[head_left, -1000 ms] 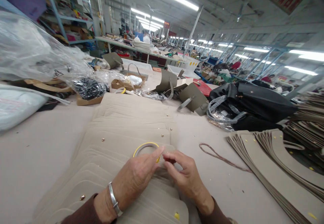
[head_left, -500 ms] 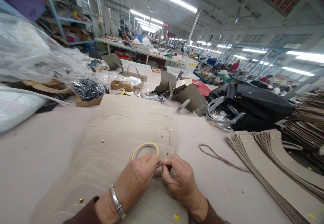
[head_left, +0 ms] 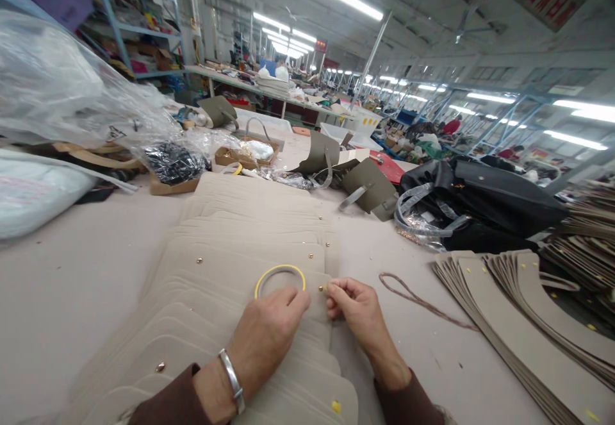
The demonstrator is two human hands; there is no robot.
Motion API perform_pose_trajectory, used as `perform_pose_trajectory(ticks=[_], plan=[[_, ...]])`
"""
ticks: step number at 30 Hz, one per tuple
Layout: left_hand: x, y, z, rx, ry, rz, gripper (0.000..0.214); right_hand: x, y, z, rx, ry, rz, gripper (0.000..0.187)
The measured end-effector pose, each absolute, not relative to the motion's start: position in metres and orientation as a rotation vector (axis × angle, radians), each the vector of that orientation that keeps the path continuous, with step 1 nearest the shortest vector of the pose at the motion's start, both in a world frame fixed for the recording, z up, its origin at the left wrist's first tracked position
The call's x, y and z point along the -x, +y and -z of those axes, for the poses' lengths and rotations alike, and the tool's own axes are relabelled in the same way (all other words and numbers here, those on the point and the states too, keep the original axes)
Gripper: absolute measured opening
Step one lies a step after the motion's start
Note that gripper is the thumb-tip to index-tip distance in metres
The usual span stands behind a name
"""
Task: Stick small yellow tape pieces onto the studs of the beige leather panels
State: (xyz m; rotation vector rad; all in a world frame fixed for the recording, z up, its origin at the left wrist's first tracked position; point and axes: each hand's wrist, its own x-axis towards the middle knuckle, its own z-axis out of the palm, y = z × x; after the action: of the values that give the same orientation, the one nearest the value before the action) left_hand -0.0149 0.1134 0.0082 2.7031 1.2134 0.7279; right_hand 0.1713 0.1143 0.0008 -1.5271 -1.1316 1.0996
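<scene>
My left hand (head_left: 269, 329) is closed on a thin roll of yellow-edged tape (head_left: 282, 267), whose ring stands up beyond the knuckles. It rests over overlapping beige leather-like panels (head_left: 240, 226), fanned out in a long stack with small metal studs. To its right, my right hand (head_left: 354, 309) pinches thumb and forefinger together at a panel edge, close beside one stud (head_left: 321, 288). A tiny yellowish bit, apparently tape, shows at those fingertips. A yellow tape piece (head_left: 336, 406) sits on the nearest panel's corner.
A brown cord loop (head_left: 408, 293) lies to the right, before stacks of curved beige strips (head_left: 509, 303). Farther back are a black bag (head_left: 500, 200), olive pieces (head_left: 368, 184) and a small cardboard box (head_left: 225, 156). Clear plastic wrapping (head_left: 72, 85) is heaped at left.
My hands were together at the tape roll and have moved apart. The right hand has gone right and slightly up to the studded panel edge; the left still holds the roll.
</scene>
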Motion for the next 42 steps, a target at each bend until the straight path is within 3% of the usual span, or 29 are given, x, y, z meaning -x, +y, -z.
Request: perform_pose_trajectory(ticks=[4, 11, 17, 26, 32, 42], plan=[[0.014, 0.119, -0.012, -2.687, 1.354, -0.242, 0.014, -0.179, 0.12, 0.006, 1.527, -1.167, -1.164, 0.036], [0.009, 0.121, -0.015, -2.64, 1.372, -0.063, 0.022, -0.172, 0.122, 0.013, 1.633, -1.312, -1.04, 0.025], [0.008, 0.121, -0.012, -2.649, 1.377, -0.043, 0.028, -0.167, 0.126, 0.01, 1.707, -1.46, -0.856, 0.014], [0.011, 0.12, -0.011, -2.694, 1.37, -0.18, 0.03, -0.175, 0.115, 0.012, 1.679, -1.413, -0.93, 0.029], [0.012, 0.12, -0.011, -2.729, 1.36, -0.191, 0.027, -0.163, 0.12, 0.005, 1.677, -1.633, -0.619, 0.021], [0.021, 0.119, -0.017, -2.71, 1.268, -0.372, 0.018, -0.181, 0.12, 0.002, 1.588, -1.456, -0.708, 0.029]])
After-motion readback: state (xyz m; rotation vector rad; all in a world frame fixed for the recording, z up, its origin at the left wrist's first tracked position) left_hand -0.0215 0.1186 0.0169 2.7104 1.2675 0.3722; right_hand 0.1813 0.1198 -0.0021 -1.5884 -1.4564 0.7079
